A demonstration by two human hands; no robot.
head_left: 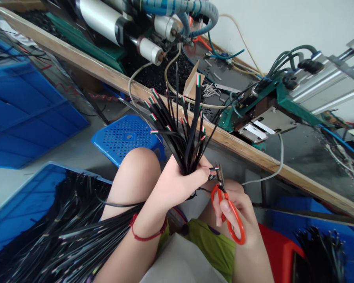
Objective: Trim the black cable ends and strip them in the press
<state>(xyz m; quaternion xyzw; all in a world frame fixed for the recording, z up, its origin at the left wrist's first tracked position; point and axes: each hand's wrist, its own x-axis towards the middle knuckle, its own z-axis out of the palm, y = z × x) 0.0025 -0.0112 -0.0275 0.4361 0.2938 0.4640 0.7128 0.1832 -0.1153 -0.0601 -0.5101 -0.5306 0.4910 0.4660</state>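
Observation:
My left hand (179,182) is closed round a bundle of flat black cables (185,145) that fan upward. Their cut ends show red, white and green inner wires. One cable end (214,169) sticks out sideways past my left thumb. Right beside it are the narrow blades of orange-handled scissors (236,222), pointing up. My right hand (231,208) grips these scissors with its fingers through the loops. Whether the blades touch that cable end I cannot tell. The lower lengths of the bundle trail left under my forearm.
A blue bin (26,188) at lower left holds many black cables. A blue stool (124,135) stands before my knees. The wood-edged bench (250,157) carries a green machine (301,100), metal cylinders (100,19) and black scraps. More cables (321,251) lie lower right, near a red stool (279,251).

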